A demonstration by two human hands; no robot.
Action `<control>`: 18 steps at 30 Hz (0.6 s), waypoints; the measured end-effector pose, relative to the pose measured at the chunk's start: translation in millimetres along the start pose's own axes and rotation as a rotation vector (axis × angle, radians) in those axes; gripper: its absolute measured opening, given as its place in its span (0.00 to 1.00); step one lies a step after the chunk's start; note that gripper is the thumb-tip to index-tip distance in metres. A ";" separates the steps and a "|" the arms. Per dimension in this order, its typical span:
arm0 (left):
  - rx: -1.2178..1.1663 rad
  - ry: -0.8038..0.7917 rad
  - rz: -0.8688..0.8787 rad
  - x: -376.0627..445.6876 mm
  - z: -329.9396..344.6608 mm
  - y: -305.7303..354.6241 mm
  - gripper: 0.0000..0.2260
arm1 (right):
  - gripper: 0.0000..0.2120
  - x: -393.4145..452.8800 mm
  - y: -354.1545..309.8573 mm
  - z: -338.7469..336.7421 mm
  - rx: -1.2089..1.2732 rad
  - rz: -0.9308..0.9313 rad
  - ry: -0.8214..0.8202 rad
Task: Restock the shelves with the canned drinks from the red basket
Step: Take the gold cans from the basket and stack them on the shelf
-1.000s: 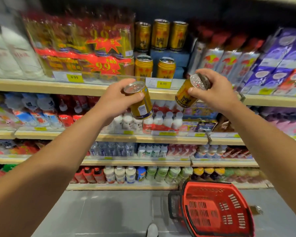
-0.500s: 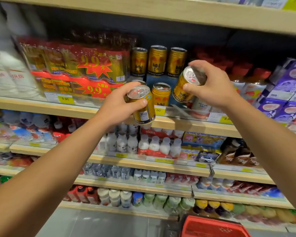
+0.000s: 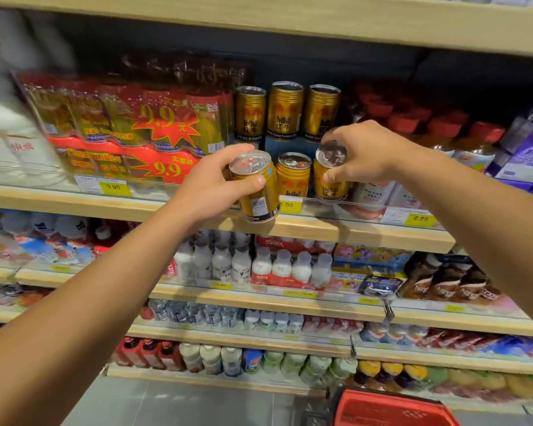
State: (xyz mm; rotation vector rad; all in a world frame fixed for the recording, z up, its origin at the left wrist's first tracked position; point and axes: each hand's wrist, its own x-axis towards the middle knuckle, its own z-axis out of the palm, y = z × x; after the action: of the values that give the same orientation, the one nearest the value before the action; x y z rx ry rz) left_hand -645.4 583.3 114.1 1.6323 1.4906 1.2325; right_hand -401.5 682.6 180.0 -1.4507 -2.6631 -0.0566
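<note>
Reaching up at wooden shelf edge [image 3: 336, 230], both hands working gold cans. Landmark: front-row gold can [image 3: 293, 176] standing upright just behind the shelf edge, above yellow 6.00 price tag [image 3: 287, 206].

Room: narrow gap left of landmark can, bounded further left by shrink-wrapped 9.9 multipack [image 3: 130, 124]; clear plastic lip along shelf front. Right of landmark, slot taken by right-hand can [image 3: 331, 179], then white bottles [image 3: 371, 195] just beside. Behind and above landmark, three gold cans [image 3: 285, 110] raised on a blue box. Upper shelf board [image 3: 290, 23] overhead, plenty of height.

Left hand [image 3: 211, 187] curled round left-hand can [image 3: 256, 187], thumb across front, can tilted, out in front of shelf edge, just left of landmark, base overlapping the edge. Right hand [image 3: 370, 155] gripping right-hand can from above at the rim, fingers over top, thumb on front; can upright on shelf, just right of landmark.

Red basket [image 3: 391, 408] far below landmark, on floor, only rim visible.
</note>
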 end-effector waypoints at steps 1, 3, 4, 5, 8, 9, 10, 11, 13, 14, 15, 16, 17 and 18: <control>-0.002 0.001 -0.001 0.2 0.5 0.1 0.28 | 0.34 1.4 -0.8 0.3 -0.013 0.002 -0.013; -0.014 -0.005 0.007 0.6 1.6 -0.4 0.28 | 0.35 2.7 -2.5 1.5 -0.044 0.002 -0.037; -0.022 -0.010 0.015 0.8 2.3 -0.9 0.27 | 0.34 3.0 -2.9 2.7 -0.066 -0.003 -0.045; -0.029 -0.014 0.023 0.9 2.6 -1.7 0.26 | 0.33 3.1 -3.6 4.1 -0.090 -0.012 -0.055; -0.033 -0.012 0.041 1.3 3.2 -3.9 0.25 | 0.23 3.7 -2.9 10.6 -0.135 -0.024 -0.106; -0.032 -0.011 0.041 1.3 3.0 -4.3 0.26 | 0.19 3.4 -2.8 12.0 -0.144 -0.013 -0.126; -0.033 -0.011 0.041 1.2 2.9 -4.7 0.26 | 0.17 3.6 -2.6 13.0 -0.156 0.003 -0.148; -0.036 -0.012 0.043 0.8 2.5 -4.8 0.25 | 0.17 3.8 -3.2 13.1 -0.171 0.019 -0.169; -0.040 -0.009 0.047 0.3 1.4 -5.2 0.24 | 0.21 4.6 -5.6 13.7 -0.226 0.055 -0.204; -0.044 -0.004 0.045 0.4 1.0 -5.3 0.24 | 0.21 5.6 -6.5 14.1 -0.254 0.066 -0.215; -0.050 0.000 0.041 0.2 0.2 -5.3 0.23 | 0.21 6.8 -7.4 14.9 -0.277 0.070 -0.224; -0.054 0.004 0.037 0.4 -0.7 -5.4 0.23 | 0.20 8.7 -7.8 16.4 -0.292 0.073 -0.231; -0.053 0.005 0.034 0.7 -1.6 -4.9 0.23 | 0.19 9.9 -8.6 17.6 -0.304 0.076 -0.242; -0.050 0.007 0.032 0.9 -2.4 -4.4 0.22 | 0.18 11.1 -9.1 18.6 -0.314 0.078 -0.252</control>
State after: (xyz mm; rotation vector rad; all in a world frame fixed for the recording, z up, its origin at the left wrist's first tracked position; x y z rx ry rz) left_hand -649.4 584.6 111.3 1.6271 1.4316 1.2840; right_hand -416.5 688.5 163.0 -1.7579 -2.8960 -0.3192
